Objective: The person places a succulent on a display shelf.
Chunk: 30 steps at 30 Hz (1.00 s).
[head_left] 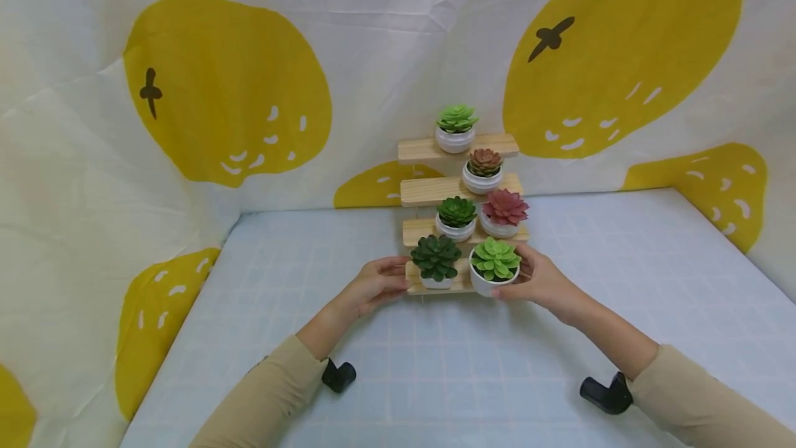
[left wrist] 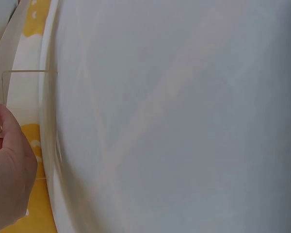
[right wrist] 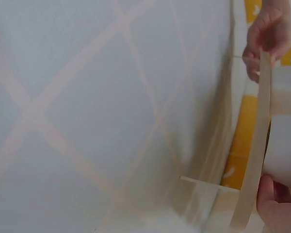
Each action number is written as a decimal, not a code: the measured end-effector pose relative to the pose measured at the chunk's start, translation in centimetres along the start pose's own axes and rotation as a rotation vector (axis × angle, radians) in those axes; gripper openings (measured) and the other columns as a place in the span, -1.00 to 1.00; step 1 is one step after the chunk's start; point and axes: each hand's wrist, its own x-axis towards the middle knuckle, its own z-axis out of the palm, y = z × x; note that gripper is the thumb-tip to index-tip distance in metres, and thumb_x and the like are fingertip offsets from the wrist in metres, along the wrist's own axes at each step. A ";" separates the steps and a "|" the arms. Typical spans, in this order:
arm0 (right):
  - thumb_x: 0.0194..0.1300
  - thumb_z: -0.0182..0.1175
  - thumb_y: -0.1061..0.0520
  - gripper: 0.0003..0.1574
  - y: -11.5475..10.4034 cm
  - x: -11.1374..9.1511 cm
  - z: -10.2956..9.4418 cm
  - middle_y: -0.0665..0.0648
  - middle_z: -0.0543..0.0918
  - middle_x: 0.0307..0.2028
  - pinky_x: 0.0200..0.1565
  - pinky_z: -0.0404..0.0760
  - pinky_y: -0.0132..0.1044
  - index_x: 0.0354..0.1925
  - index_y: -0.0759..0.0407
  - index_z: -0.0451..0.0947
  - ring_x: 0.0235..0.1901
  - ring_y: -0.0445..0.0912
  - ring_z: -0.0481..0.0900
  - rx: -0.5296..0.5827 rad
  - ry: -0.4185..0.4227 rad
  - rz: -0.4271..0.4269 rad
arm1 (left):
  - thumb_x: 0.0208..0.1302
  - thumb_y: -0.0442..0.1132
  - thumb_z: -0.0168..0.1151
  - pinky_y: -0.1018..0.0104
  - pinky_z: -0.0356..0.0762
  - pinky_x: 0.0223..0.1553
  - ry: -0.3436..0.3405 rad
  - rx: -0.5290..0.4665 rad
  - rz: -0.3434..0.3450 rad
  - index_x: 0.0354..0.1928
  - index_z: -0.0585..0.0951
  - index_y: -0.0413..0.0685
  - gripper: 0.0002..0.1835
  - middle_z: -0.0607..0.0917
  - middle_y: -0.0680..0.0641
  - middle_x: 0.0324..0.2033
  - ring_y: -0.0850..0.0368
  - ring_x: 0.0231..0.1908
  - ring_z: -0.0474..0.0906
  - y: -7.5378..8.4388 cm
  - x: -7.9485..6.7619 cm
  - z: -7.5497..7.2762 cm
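Note:
A tiered wooden plant stand [head_left: 429,190] with several steps holds small potted succulents. My left hand [head_left: 376,284] pinches the left end of its lowest step, beside a dark green succulent [head_left: 437,256]. In the left wrist view, the thumb and fingers of that hand [left wrist: 12,165] meet at the step's end. With my right hand [head_left: 539,283] I grip a round white pot with a light green succulent [head_left: 495,259], at the right of the lowest step. The right wrist view shows the right hand [right wrist: 280,208] against the white pot [right wrist: 283,150], just above the step's edge [right wrist: 257,141].
Higher on the stand are a green succulent [head_left: 456,212], a pink one [head_left: 505,207], a reddish-brown one [head_left: 484,163] and a light green one [head_left: 457,119] on top. Behind hangs a white cloth with yellow fruit prints [head_left: 230,88]. A pale checked cloth [head_left: 448,379] covers the table.

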 end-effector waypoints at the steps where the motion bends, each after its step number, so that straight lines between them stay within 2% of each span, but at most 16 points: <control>1: 0.05 0.39 0.17 0.02 0.0 0.0 0.0 0.32 0.26 0.25 0.18 0.33 0.01 0.34 0.27 0.06 0.24 0.20 0.22 0.006 0.006 0.006 | 0.11 -0.51 0.22 0.23 0.56 -0.08 0.006 -0.003 -0.005 0.20 0.43 -0.28 -0.46 0.52 -0.20 -0.03 0.11 -0.22 0.55 0.0 0.1 0.0; 5: 0.06 0.38 0.17 -0.02 -0.1 0.0 0.2 0.32 0.25 0.25 0.21 0.28 0.09 0.32 0.28 0.07 0.26 0.21 0.20 0.012 0.016 0.003 | 0.15 -0.55 0.15 0.22 0.55 -0.05 0.040 0.004 -0.044 0.24 0.37 -0.30 -0.44 0.50 -0.19 0.00 0.14 -0.22 0.53 0.0 0.2 0.3; 11: 0.07 0.37 0.19 -0.08 0.1 0.1 0.4 0.32 0.27 0.23 0.20 0.30 0.08 0.28 0.30 0.10 0.24 0.21 0.22 0.023 0.031 -0.010 | 0.15 -0.55 0.14 0.25 0.57 -0.10 0.042 0.009 -0.049 0.24 0.37 -0.29 -0.45 0.51 -0.21 0.02 0.15 -0.23 0.55 0.2 0.1 0.5; 14: 0.07 0.36 0.20 -0.05 0.2 0.2 0.5 0.34 0.25 0.25 0.19 0.34 -0.04 0.31 0.32 0.07 0.25 0.20 0.21 0.052 0.039 0.003 | 0.15 -0.55 0.14 0.26 0.57 -0.11 0.041 0.007 -0.047 0.24 0.37 -0.29 -0.44 0.51 -0.22 0.03 0.15 -0.22 0.55 0.3 0.1 0.5; 19: 0.07 0.34 0.25 0.02 0.4 0.2 0.5 0.39 0.20 0.29 0.07 0.42 -0.43 0.35 0.37 -0.01 0.26 0.19 0.20 0.108 0.033 0.025 | 0.16 -0.56 0.13 0.30 0.57 -0.14 0.041 -0.002 -0.053 0.25 0.36 -0.30 -0.44 0.51 -0.22 0.02 0.16 -0.24 0.55 0.3 0.0 0.5; 30: 0.07 0.34 0.24 0.05 0.3 0.4 0.3 0.39 0.18 0.30 0.06 0.42 -0.43 0.37 0.36 -0.04 0.27 0.20 0.18 0.100 0.035 0.035 | 0.16 -0.55 0.13 0.35 0.57 -0.20 0.041 -0.001 -0.052 0.25 0.37 -0.29 -0.45 0.54 -0.20 0.00 0.17 -0.25 0.56 0.5 0.1 0.6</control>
